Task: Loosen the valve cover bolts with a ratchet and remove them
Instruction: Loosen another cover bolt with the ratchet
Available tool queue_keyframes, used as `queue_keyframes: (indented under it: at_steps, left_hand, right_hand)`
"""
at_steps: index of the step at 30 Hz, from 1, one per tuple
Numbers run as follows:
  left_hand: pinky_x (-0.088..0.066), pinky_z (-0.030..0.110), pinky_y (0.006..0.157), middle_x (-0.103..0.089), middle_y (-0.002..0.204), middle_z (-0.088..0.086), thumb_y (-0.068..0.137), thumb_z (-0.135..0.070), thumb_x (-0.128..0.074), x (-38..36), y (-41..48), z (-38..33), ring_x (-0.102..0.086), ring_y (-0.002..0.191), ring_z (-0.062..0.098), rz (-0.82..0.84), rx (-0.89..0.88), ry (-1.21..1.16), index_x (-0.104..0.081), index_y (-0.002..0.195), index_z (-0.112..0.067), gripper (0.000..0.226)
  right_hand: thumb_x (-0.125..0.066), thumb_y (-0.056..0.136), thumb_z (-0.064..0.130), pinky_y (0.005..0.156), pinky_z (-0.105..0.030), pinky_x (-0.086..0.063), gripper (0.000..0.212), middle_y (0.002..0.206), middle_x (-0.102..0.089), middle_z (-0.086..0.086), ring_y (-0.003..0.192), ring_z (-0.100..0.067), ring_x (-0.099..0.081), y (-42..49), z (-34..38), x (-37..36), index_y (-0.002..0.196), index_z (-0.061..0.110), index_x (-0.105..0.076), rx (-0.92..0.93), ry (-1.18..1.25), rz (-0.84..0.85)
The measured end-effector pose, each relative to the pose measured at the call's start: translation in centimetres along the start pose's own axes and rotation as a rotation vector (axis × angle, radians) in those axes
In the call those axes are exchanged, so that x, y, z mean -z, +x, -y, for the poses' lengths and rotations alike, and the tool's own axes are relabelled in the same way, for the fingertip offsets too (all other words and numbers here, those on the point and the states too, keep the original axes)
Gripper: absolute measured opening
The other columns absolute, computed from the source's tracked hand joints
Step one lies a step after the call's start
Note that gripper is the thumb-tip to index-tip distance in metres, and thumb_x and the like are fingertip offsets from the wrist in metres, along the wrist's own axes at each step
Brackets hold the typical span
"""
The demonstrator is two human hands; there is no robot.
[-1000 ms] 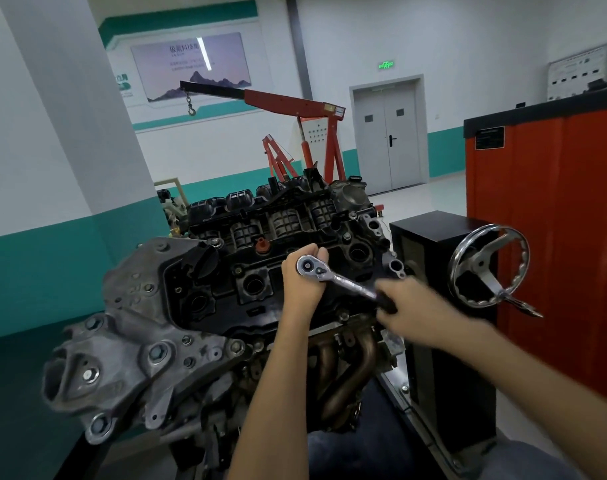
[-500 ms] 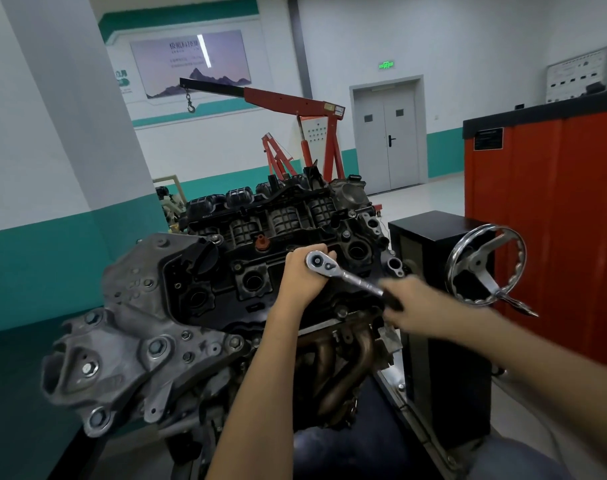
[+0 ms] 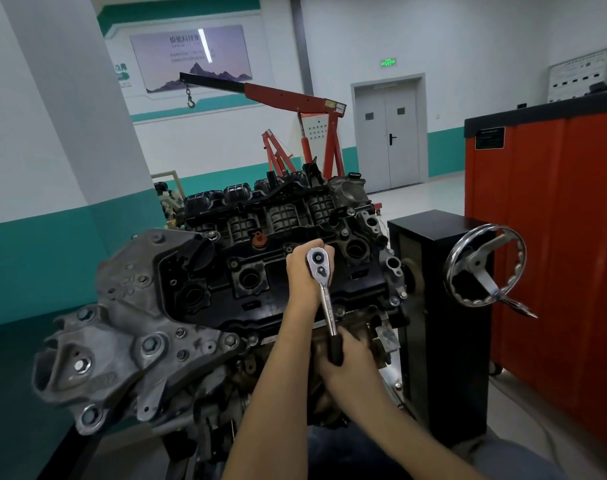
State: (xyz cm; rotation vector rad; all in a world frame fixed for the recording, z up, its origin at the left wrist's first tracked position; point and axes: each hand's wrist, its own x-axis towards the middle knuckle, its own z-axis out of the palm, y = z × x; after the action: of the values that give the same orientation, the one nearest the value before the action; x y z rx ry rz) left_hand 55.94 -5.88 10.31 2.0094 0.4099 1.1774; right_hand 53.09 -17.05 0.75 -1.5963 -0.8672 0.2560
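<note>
Workshop floor, seen from my remote station: at far left the engine's grey cast end cover (image 3: 128, 327) faces the camera, its bolt heads showing. Beside it the black valve cover (image 3: 222, 299) lies across the top of the engine, tilted toward me. My left hand (image 3: 303, 275) sits on the cover's right half, between two round wells, with its fingers curled round the head of the ratchet (image 3: 326, 299) and steadying it there; the bolt under that head is hidden by the hand. The chrome shaft runs down toward me to my right hand (image 3: 350, 362), whose fingers are wrapped tight round the black grip, low at the engine's near edge. Further right stand a black pedestal (image 3: 433, 306) with a chrome handwheel (image 3: 485, 266), then a red cabinet (image 3: 554, 254).
</note>
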Motion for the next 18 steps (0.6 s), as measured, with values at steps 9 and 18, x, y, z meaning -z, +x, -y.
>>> queue_keyframes:
  at_steps: [9, 18]
  left_hand:
    - [-0.021, 0.031, 0.059, -0.027, 0.05, -0.004, 0.088, 0.003, -0.058, 1.8, 0.4, 0.8, -0.023, 0.055, 0.013, 0.221, -0.081, 0.107, -0.025, 0.053, -0.019, 0.053]
    - [-0.016, 0.024, 0.052, -0.02, 0.053, 0.0, 0.085, 0.01, -0.053, 0.1, -0.1, -0.2, -0.017, 0.051, 0.008, -0.011, 0.029, -0.038, -0.021, 0.055, -0.017, 0.052]
  right_hand:
    - [-0.058, 0.092, 0.016, 0.054, -0.014, -0.04, 0.012, 0.071, -0.051, 0.01, 0.058, -0.002, -0.053, 8.9, 5.1, 15.1, 0.103, 0.018, -0.053, 0.365, -1.02, 0.372]
    - [-0.061, 0.086, 0.004, 0.049, -0.014, -0.042, 0.019, 0.072, -0.059, -0.001, 0.054, -0.005, -0.053, 1.1, 0.2, 5.0, 0.086, 0.022, -0.054, 0.038, -0.197, 0.11]
